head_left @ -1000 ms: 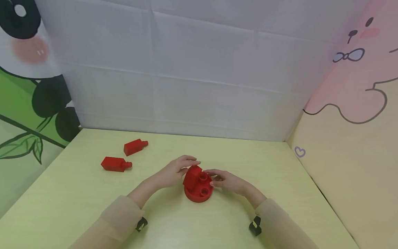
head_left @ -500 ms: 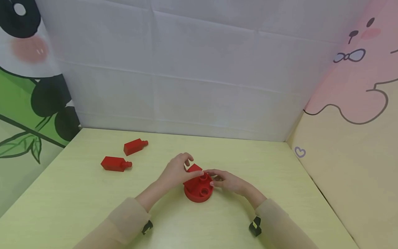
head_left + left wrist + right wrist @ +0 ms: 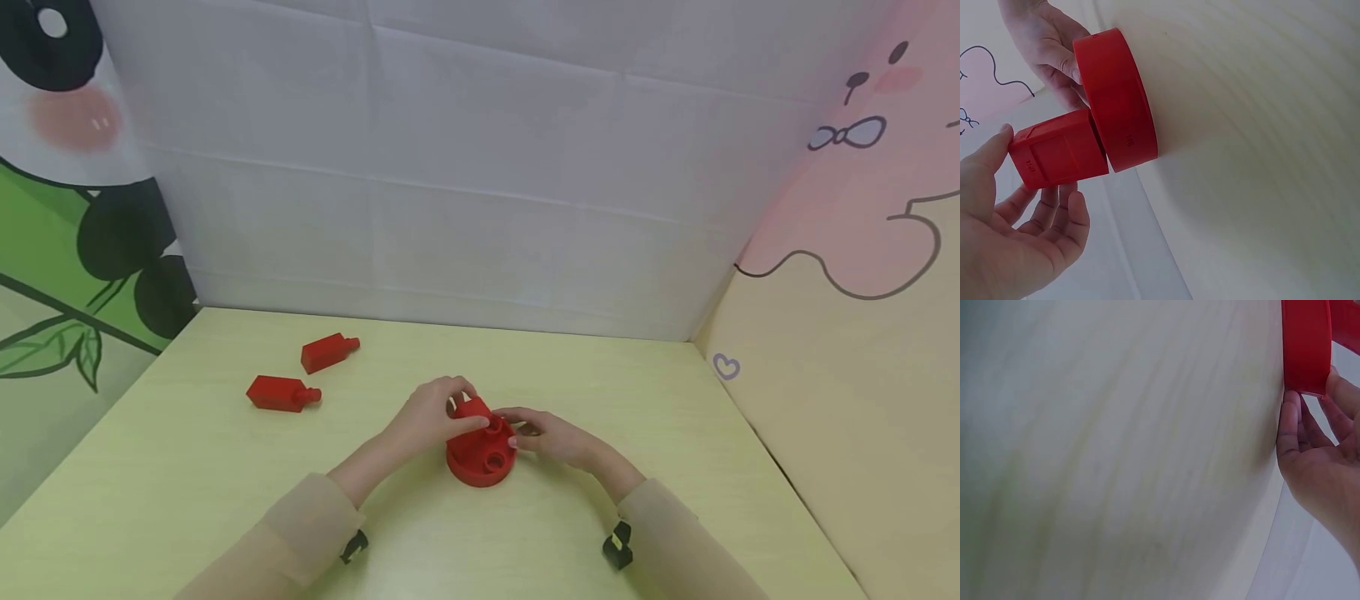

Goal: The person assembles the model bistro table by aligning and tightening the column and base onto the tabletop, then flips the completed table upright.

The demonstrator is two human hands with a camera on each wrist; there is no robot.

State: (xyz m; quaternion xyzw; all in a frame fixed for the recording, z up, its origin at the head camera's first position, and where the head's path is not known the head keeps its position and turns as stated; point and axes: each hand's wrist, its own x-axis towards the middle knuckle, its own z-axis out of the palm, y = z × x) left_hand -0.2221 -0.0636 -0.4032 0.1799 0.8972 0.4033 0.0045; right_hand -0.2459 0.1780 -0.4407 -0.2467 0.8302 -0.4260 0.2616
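Note:
A red round base (image 3: 480, 475) with ring-shaped sockets lies on the table, its sockets facing up. My left hand (image 3: 431, 412) holds a red block (image 3: 1060, 150) by its upper end, the thumb on one side and the fingers on the other. The block stands on the left side of the base, its lower end right at the rim in the left wrist view. On the base's opposite side, my right hand (image 3: 555, 437) holds the rim, with the thumb at its upper edge and fingers (image 3: 1290, 419) low along the wall.
Two more red blocks, a nearer one (image 3: 277, 393) and a farther one (image 3: 327, 353), lie on their sides at the back left, each with a narrow round neck. A white cloth wall (image 3: 450, 208) closes off the table's (image 3: 600, 375) back. Printed panels stand at both sides.
My left hand has shifted from behind the block to grip it, the thumb crossing its front. The block has turned slightly. My right hand stays at the base.

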